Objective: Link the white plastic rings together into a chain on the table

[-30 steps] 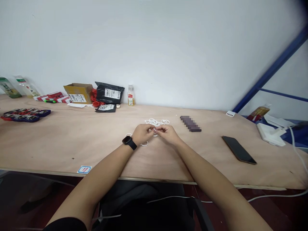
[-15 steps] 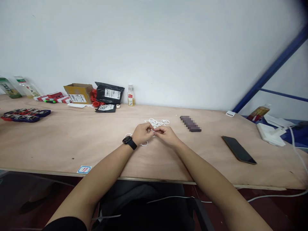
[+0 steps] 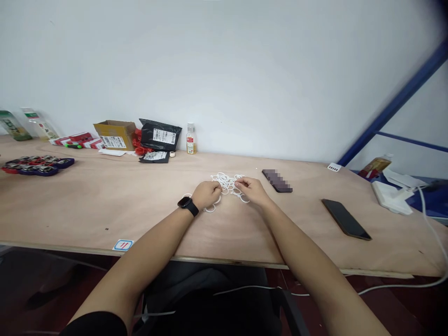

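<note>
A loose pile of thin white plastic rings [image 3: 221,179] lies on the wooden table between and just beyond my hands. My left hand [image 3: 207,193], with a black watch at the wrist, is closed in a pinch on a white ring, mostly hidden by the fingers. Below and beside it lie a few more white rings [image 3: 209,209], seemingly strung together. Thumb and forefinger of my right hand [image 3: 251,189] pinch at the right side of the pile, on a white ring. Other rings [image 3: 244,199] lie under that hand. A small gap separates the two hands.
Right of the hands lie a dark blurred-out slab [image 3: 277,181] and a phone [image 3: 346,219]. Along the wall stand a small bottle [image 3: 191,139], a black parcel [image 3: 161,134] and a cardboard box [image 3: 115,135]. A tray of metal parts [image 3: 37,165] sits at left, a white stand [image 3: 391,197] at right.
My hands were together over a white piece; now they are apart. The right hand has moved right to the pile's edge, uncovering rings between them. The left hand has hardly moved.
</note>
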